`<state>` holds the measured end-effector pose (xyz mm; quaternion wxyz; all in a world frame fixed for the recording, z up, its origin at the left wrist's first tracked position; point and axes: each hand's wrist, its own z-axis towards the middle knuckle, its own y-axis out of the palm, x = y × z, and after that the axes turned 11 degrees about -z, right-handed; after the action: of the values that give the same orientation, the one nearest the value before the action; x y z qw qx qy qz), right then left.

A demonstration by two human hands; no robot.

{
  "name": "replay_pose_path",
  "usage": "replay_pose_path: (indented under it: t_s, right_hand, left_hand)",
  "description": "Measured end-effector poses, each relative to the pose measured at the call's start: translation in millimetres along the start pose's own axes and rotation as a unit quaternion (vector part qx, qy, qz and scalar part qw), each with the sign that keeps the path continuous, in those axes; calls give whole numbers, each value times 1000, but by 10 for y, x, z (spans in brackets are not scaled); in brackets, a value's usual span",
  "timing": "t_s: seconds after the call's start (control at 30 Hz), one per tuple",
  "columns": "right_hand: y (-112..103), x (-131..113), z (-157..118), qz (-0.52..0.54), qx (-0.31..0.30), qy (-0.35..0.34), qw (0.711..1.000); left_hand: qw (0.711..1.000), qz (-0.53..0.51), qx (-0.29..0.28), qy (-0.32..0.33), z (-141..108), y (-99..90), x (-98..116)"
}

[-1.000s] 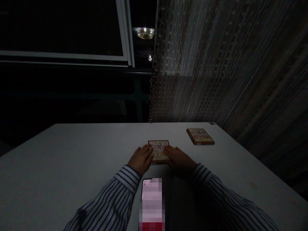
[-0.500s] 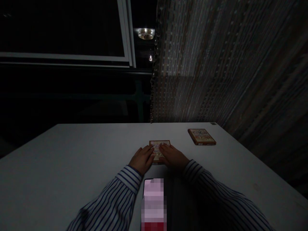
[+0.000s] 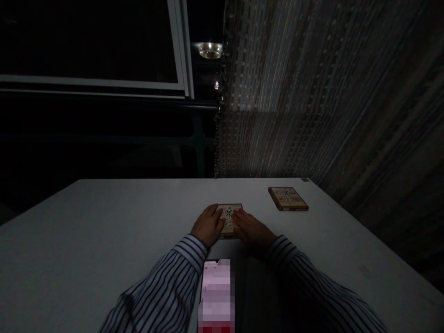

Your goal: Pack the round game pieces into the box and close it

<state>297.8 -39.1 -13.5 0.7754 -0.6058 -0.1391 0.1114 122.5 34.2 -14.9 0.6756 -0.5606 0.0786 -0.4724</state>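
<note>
A flat, patterned box (image 3: 229, 221) with a brown edge lies on the white table in the middle of the head view. My left hand (image 3: 208, 225) rests on its left side, fingers over the top face and the edge. From the right, my right hand (image 3: 252, 230) lies across the box's right part with its fingers stretched out. Neither hand is wrapped round the box. A second similar box (image 3: 288, 198) lies flat farther right, touched by neither hand.
A lit phone (image 3: 215, 291) lies on the table (image 3: 138, 199) below my hands, between my forearms. Behind the table hangs a string curtain (image 3: 270, 92) at the right. A small dark label (image 3: 305, 180) marks the table's far right corner.
My left hand has shifted slightly to the right along the box, uncovering more of the top face between the hands. The whole view has moved slightly.
</note>
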Motion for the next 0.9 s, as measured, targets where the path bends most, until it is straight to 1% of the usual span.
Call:
replay_pose_path:
  t_s: [0.07, 0.13, 0.23, 0.33, 0.4, 0.57, 0.67, 0.77, 0.83, 0.9]
  right_hand:
    - [-16, 14, -4, 16, 6, -5, 1000]
    - [-47, 26, 2, 30, 21, 8, 999]
    - [-94, 42, 36, 31, 46, 81, 995]
    - [-97, 64, 76, 25, 41, 151, 987]
    - [-73, 77, 88, 26, 32, 176, 984]
    - [-13, 97, 70, 49, 37, 202, 977]
    - [-19, 94, 57, 59, 30, 219, 973]
    - [-42, 81, 52, 47, 19, 229, 972]
    - [-54, 71, 52, 38, 11, 233, 972]
    - [-61, 66, 56, 32, 4, 239, 970]
  left_hand:
    - [1000, -12, -3, -11, -8, 23, -26]
    - [1000, -20, -4, -19, -17, 30, -39]
    - [999, -27, 2, -22, -23, 27, -39]
    - [999, -35, 7, -25, -27, 27, -37]
    - [999, -42, 11, -29, -34, 31, -38]
    - [996, -68, 19, -50, -57, 35, -28]
    - [992, -93, 37, -79, -56, 2, -30]
    - [983, -113, 66, -130, -50, -64, -58]
    - [974, -129, 96, -158, -54, -113, -87]
    - [964, -164, 98, -186, -66, -149, -116]
